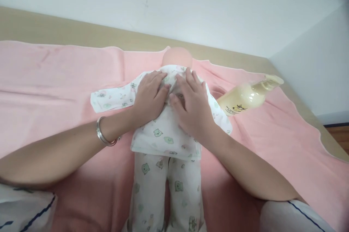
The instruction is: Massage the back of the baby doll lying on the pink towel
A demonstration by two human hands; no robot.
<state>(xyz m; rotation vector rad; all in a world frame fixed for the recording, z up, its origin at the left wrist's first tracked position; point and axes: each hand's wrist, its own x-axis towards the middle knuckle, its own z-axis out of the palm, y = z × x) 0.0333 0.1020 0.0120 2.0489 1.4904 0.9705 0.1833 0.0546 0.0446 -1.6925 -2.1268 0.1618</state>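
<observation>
A baby doll (pixel 177 56) lies stretched out, its smooth bald head away from me and no face showing. It wears a white printed shirt (pixel 163 139) and matching trousers (pixel 147 184) with green animal figures. My left hand (pixel 151 95) rests flat on the upper left of the shirt, fingers extended. Beside it, my right hand (pixel 194 106) lies on the upper right, fingers spread and thumb near the left thumb. Neither hand grips anything. The doll's left-side sleeve (pixel 113 98) reaches outward; the right-side sleeve (pixel 222 119) angles down, partly behind my forearm.
A pale yellow pump bottle (pixel 242 97) with a cow print lies tilted right of the doll. Under everything spreads a wrinkled pink cloth (pixel 54 79) on a wooden surface (pixel 89 30). A white wall (pixel 191 6) stands behind, meeting another wall at right.
</observation>
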